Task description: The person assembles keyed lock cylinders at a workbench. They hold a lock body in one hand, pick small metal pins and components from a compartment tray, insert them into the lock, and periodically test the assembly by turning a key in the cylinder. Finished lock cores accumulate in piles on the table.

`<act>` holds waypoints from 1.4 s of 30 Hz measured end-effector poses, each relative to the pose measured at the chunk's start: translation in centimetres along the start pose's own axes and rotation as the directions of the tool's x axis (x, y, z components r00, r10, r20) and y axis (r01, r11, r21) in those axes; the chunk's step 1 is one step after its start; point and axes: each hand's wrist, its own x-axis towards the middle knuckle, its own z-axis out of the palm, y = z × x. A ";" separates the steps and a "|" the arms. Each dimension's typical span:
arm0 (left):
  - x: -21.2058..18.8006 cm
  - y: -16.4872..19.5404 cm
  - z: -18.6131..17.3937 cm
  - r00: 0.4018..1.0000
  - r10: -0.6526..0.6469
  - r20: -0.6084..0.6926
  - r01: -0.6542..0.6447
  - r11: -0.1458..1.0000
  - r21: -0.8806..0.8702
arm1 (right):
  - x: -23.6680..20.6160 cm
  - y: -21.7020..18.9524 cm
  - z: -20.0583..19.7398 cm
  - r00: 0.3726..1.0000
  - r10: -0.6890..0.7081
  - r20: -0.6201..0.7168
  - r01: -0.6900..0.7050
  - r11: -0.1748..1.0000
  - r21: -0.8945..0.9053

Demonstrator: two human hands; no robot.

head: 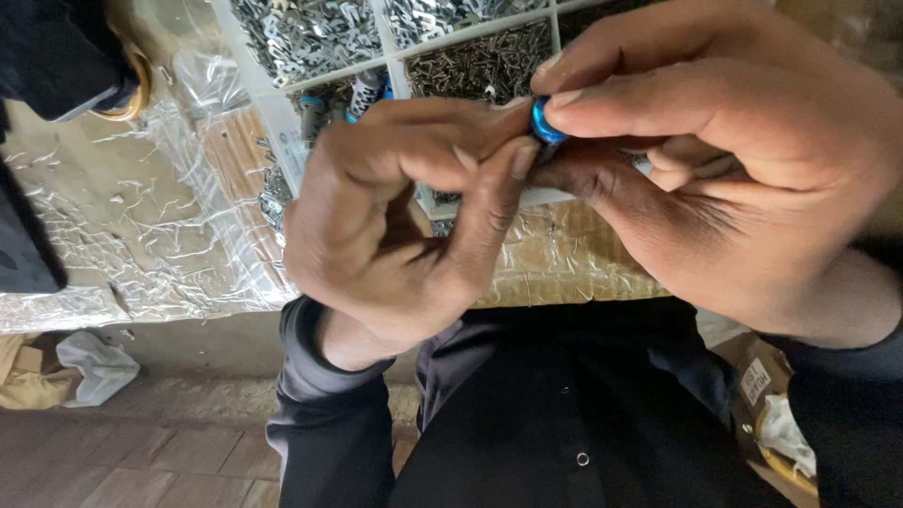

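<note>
Both hands meet close to the camera, above the front edge of a table. A small blue ring-shaped part (543, 122) is pinched between the fingertips of both hands. My left hand (404, 216) grips it with thumb and forefinger from the left. My right hand (715, 160) closes on it from the right, thumb below and fingers above. Most of the part is hidden by the fingers.
A white compartment tray (388, 58) behind the hands holds several piles of small metal screws and stamped metal pieces. More blue-capped parts (362, 94) lie in one compartment. Crinkled clear plastic (141, 216) covers the table. A cardboard box (762, 386) stands at lower right.
</note>
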 end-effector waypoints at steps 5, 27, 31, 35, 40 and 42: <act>-0.1 0.3 -0.3 0.997 -0.065 0.030 0.067 0.994 -0.082 | 0.2 0.0 0.2 1.000 -0.017 -0.011 0.017 1.000 0.001; 2.2 0.1 -0.4 0.963 0.057 0.262 -0.225 0.705 0.673 | -0.5 -1.0 0.4 0.968 0.246 -0.051 -0.237 0.961 0.140; 1.6 0.1 -0.9 0.979 0.015 0.202 -0.119 0.851 0.511 | 0.1 -1.0 0.2 0.982 0.185 -0.029 -0.181 0.977 0.110; 0.6 -0.1 -1.4 0.988 0.010 0.155 -0.067 0.926 0.373 | 0.1 -0.7 0.2 0.990 0.142 -0.022 -0.140 0.987 0.073; -0.1 -0.4 -1.2 0.989 -0.016 0.146 -0.017 0.975 0.222 | -0.3 -0.6 0.1 0.990 0.143 -0.004 -0.141 0.983 0.121; 0.0 -0.3 -1.1 0.991 -0.002 0.134 -0.030 0.972 0.234 | -0.4 -0.5 0.0 0.991 0.136 0.014 -0.137 0.981 0.139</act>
